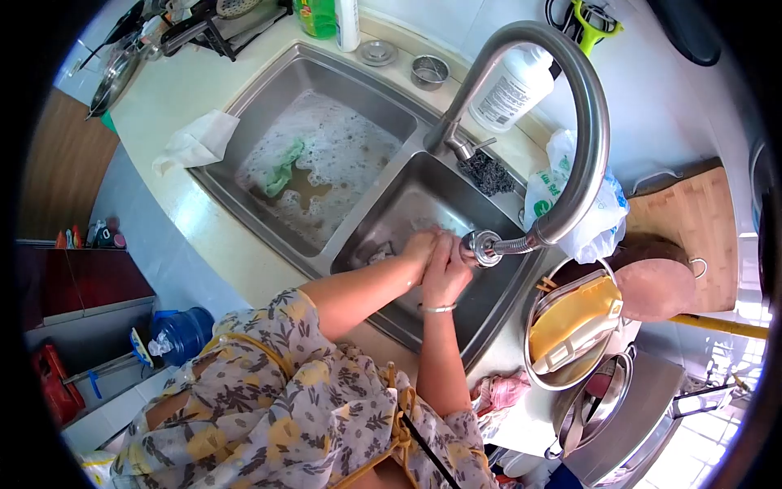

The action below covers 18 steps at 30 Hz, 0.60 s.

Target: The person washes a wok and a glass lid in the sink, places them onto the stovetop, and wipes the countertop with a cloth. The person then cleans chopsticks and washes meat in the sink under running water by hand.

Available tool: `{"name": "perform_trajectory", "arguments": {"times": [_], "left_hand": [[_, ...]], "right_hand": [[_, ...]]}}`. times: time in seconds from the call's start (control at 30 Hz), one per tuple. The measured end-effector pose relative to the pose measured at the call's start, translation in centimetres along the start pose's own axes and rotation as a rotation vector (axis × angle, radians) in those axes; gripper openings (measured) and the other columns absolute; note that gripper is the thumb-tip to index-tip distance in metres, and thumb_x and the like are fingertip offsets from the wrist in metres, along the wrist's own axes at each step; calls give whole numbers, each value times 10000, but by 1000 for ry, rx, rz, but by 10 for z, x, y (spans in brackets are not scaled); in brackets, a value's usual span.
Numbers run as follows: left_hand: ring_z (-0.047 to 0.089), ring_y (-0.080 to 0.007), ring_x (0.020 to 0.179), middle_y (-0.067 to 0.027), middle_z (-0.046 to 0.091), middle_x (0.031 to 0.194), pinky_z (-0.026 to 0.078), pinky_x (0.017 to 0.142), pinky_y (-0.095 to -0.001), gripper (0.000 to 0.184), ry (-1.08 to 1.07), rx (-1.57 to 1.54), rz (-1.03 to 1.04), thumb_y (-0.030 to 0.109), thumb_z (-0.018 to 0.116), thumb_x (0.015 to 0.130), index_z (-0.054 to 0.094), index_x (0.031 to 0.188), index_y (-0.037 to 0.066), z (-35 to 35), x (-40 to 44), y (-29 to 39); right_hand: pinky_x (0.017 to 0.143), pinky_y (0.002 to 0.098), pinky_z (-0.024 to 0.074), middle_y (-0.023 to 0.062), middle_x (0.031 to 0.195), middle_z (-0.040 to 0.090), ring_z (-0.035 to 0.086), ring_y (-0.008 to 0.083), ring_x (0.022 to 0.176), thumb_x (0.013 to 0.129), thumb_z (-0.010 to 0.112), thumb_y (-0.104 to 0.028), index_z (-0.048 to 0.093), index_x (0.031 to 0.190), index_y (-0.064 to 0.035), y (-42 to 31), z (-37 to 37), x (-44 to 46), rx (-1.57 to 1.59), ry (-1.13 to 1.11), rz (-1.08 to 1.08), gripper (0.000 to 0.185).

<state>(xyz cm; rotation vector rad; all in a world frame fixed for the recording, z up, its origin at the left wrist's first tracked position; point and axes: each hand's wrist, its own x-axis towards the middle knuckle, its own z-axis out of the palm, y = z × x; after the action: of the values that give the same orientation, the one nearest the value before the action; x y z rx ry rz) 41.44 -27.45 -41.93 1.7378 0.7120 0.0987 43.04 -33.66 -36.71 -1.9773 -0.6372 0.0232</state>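
My left hand (420,249) and my right hand (445,281) are pressed together over the right sink basin (407,200), just beside the faucet's spray head (481,248). Their fingers are closed against each other, and whatever lies between them is hidden. A bracelet circles my right wrist. Below my left hand, a small pale, crumpled-looking thing (380,253) rests on the basin floor; its kind is unclear. In the left basin (236,155), foamy water surrounds a green cloth (283,169).
A white cloth (195,143) lies over the left rim. Behind the basins are a sink strainer (429,72), a scouring pad (486,173) and a white bottle (513,88). The arched faucet (599,122) overhangs on the right, near a bowl with a yellow container (577,320).
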Motion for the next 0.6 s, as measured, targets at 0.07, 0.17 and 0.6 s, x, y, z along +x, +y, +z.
{"name": "perform_trajectory", "arguments": {"times": [0.07,0.17,0.6], "left_hand": [[576,-220,615,-82,571,699,447,499,-380,158,300,-1023,-622,116,457,867,580,851,18,4,-10,25],[577,-194,675,-133,569,780,452,531,-351,124,145,-543,-257,126,506,848,574,882,28,45,-2,-50],[582,-151,900,-37,559,1053,506,701,-316,260,37,-1251,-415,226,507,898,475,1148,163,-8,-14,-3]], "right_hand": [[628,334,449,47,721,608,552,185,682,808,627,-105,583,817,-3,50,9,8,119,-16,43,111],[682,322,469,52,878,621,564,173,729,740,686,-74,576,952,-15,111,17,14,393,-41,377,247],[649,253,477,19,857,604,579,120,740,782,582,2,560,971,-54,69,-9,20,985,-81,752,198]]}}
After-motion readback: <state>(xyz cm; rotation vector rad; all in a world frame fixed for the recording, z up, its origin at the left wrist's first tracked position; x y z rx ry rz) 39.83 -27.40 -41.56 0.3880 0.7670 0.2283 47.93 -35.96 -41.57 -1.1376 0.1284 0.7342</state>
